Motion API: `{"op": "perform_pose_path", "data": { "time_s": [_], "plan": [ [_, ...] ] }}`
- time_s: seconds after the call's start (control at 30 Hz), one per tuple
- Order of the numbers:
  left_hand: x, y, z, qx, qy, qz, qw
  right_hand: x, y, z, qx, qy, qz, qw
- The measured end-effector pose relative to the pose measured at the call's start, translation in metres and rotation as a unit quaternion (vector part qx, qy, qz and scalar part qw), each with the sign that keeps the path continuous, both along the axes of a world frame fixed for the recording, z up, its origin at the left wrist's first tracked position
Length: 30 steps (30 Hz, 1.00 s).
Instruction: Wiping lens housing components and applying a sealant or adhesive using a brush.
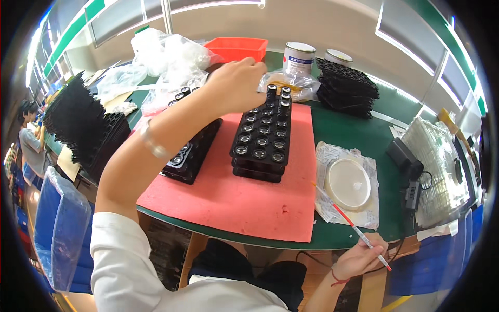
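- Left hand (236, 83), upper centre of frame, is closed with its grip bunched; what it holds is hidden.
- Black plastic tray of round lens parts (262, 138) lies just right and below, long axis toward the top of the frame.
- Right hand (358, 257), lower right, is well off the desk, clamped on a thin red-and-white stick (349, 221).

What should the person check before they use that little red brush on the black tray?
1. Brush held in right hand: ok.
2. Left hand clear of the middle tray: not ok, it reaches over the tray's far end.
3. Tray lies flat on the pink mat: ok.
4. Shallow dish within reach beside the mat: ok.
5. Dish holds liquid: cannot tell.
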State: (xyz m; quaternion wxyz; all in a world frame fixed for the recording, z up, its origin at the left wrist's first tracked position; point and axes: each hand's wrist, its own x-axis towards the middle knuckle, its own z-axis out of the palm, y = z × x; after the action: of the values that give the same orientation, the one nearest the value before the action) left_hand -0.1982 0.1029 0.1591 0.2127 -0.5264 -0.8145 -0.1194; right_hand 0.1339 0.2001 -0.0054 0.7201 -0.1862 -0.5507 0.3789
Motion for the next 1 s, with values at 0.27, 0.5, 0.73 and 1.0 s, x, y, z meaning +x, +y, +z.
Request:
{"op": "perform_pose_path", "data": {
  "time_s": [0.27, 0.5, 0.73, 1.0],
  "plan": [
    [-0.051, 0.066, -0.022, -0.179, -0.090, 0.021, 0.979, 0.003, 0.001, -0.006, -0.010, 0.008, 0.026, 1.000],
    [-0.036, 0.045, -0.011, -0.091, -0.035, 0.036, 0.995, 0.001, 0.000, -0.005, -0.012, 0.007, 0.027, 1.000],
    [0.080, -0.018, 0.014, 0.064, -0.087, -0.146, 0.983, 0.003, 0.001, -0.004, -0.012, 0.001, -0.004, 1.000],
    [0.113, -0.062, -0.084, -0.057, -0.266, -0.265, 0.925, 0.003, 0.002, -0.001, -0.023, 0.015, 0.033, 0.999]
  ]
}}
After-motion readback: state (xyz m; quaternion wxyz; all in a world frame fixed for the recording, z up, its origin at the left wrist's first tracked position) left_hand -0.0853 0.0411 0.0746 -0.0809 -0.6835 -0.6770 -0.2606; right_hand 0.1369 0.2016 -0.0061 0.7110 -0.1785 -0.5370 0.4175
